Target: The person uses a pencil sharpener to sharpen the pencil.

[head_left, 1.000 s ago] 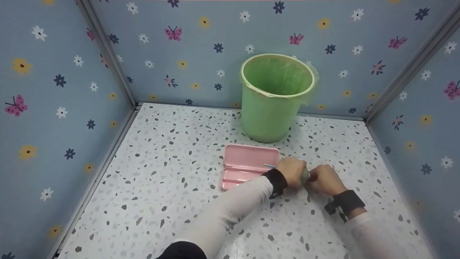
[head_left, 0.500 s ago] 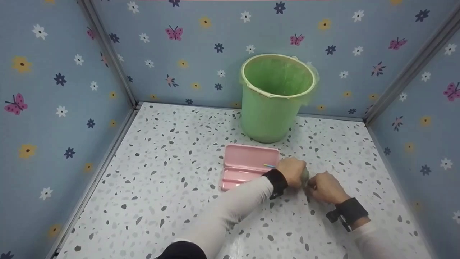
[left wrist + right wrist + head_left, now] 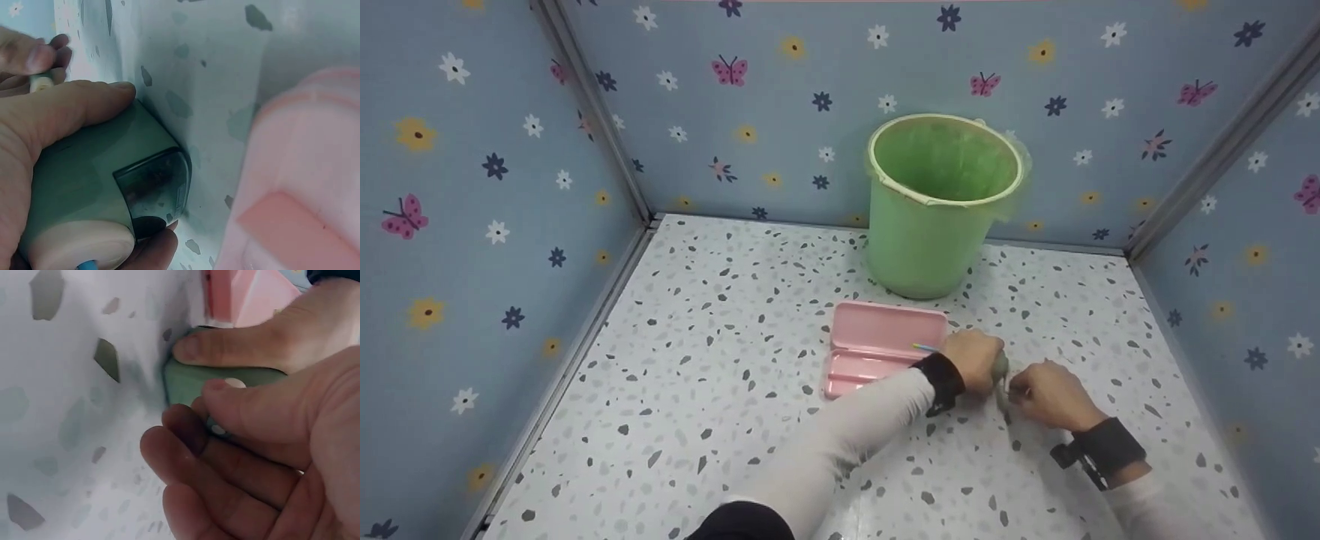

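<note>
My left hand (image 3: pixel 973 361) grips a green crank pencil sharpener (image 3: pixel 95 169) with a dark see-through shavings tray (image 3: pixel 157 188). Its thumb lies along the body, and other fingers reach round below. A blue pencil (image 3: pixel 87 264) goes into the sharpener's cream front; its blue and yellow end also shows left of the hand in the head view. On the sharpener's other side, my right hand (image 3: pixel 1054 394) pinches the small cream crank knob (image 3: pixel 41 83) between thumb and fingers. Those fingers partly hide the crank in the right wrist view.
An open pink pencil case (image 3: pixel 889 328) lies just left of the left hand, partly behind that forearm. Behind it stands a green bucket (image 3: pixel 919 247) against the patterned back wall (image 3: pixel 780 90). Patterned panels also enclose the speckled tabletop (image 3: pixel 697 337) on both sides.
My right hand has shifted a little to the right and nearer the front, its fingers still at the crank. The left hand stays in place on the sharpener.
</note>
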`<action>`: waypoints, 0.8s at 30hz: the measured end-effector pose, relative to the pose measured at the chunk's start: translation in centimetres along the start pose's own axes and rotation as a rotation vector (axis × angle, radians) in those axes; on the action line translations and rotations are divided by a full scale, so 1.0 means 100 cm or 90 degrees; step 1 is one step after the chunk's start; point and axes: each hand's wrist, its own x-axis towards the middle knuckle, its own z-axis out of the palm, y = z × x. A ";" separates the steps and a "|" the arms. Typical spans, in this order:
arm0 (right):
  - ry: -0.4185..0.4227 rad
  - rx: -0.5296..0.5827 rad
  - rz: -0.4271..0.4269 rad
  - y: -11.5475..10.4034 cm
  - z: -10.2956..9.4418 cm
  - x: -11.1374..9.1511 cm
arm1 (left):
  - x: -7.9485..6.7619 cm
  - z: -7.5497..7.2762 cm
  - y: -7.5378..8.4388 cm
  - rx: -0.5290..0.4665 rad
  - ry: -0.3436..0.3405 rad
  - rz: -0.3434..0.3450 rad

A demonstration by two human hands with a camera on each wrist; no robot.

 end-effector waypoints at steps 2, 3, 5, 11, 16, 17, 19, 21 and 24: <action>-0.006 0.000 -0.003 -0.001 -0.005 -0.001 | -0.002 -0.001 0.002 -0.003 0.003 -0.001; -0.005 -0.005 -0.010 -0.002 -0.007 -0.002 | -0.002 -0.001 0.002 -0.005 0.006 0.000; -0.001 -0.013 -0.016 -0.004 -0.013 -0.002 | -0.003 -0.002 0.003 -0.004 0.007 0.002; 0.046 -0.059 -0.024 -0.011 -0.024 -0.001 | 0.002 0.001 0.001 0.027 -0.016 -0.003; 0.059 -0.073 -0.010 -0.014 -0.030 0.003 | 0.002 0.001 -0.001 0.016 -0.021 -0.005; 0.058 -0.073 -0.007 -0.014 -0.031 0.004 | 0.002 0.001 -0.001 0.013 -0.022 -0.005; 0.055 -0.075 0.001 -0.015 -0.033 0.006 | 0.002 0.001 -0.001 0.010 -0.025 -0.005; 0.057 -0.084 0.004 -0.016 -0.034 0.007 | 0.003 0.001 -0.001 0.010 -0.027 -0.007; 0.073 -0.103 0.004 -0.016 -0.037 0.010 | 0.004 0.000 0.000 0.017 -0.031 -0.006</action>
